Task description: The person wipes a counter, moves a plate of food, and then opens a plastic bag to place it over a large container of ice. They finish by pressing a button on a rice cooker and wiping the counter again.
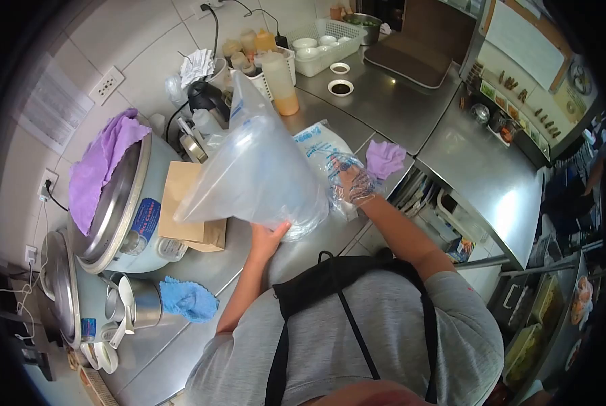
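A large clear plastic bag (262,162) stands puffed out above the steel counter. My left hand (270,238) grips its lower edge, with the thumb on the outside and the other fingers hidden behind the plastic. To the right, my right hand (354,181), inside a thin clear plastic glove, lies over a flat white packet with blue print (318,140). The glove's wrinkles blur its fingers, so whether they hold anything is unclear. A purple cloth (385,158) is just right of the packet. Brown paper bags (184,203) stand left of the clear bag.
A large rice cooker (137,210) with a purple cloth on top is at the left. Below it are a steel pot (146,303) and a blue cloth (189,299). Behind stand sauce bottles (280,84), two dark-sauce bowls (341,88) and a brown tray (408,62).
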Demonstrator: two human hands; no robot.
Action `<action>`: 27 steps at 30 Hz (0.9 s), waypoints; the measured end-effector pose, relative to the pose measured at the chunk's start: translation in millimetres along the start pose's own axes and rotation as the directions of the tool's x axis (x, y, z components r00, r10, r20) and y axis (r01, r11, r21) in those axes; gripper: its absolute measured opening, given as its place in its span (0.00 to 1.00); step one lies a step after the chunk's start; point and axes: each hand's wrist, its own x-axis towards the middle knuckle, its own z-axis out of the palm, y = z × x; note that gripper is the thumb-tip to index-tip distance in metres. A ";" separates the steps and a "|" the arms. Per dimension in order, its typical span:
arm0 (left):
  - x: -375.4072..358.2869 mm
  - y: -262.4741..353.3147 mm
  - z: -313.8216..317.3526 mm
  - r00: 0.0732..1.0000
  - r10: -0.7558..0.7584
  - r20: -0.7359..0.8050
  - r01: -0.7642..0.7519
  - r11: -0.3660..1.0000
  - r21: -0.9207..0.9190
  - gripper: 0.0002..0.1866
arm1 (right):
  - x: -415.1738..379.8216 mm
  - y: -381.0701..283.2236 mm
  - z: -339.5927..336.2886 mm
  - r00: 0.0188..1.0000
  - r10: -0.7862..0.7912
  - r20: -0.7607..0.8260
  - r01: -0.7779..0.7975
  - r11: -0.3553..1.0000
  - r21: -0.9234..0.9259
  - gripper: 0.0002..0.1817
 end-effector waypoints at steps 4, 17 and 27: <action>32.5 -16.4 16.8 0.994 -0.001 0.106 -0.014 0.990 0.142 0.32 | 8.8 30.3 40.6 0.994 -0.005 -0.106 0.002 1.000 -0.029 0.17; 122.2 -22.0 69.6 0.999 -0.031 -0.008 0.032 0.930 0.366 0.08 | 1.3 63.5 25.0 0.982 0.070 0.176 -0.068 0.998 -0.014 0.16; 49.0 10.8 104.2 0.948 0.318 0.013 -0.315 0.934 0.168 0.28 | -22.3 8.9 -41.7 0.969 0.060 0.241 -0.153 0.909 0.388 0.18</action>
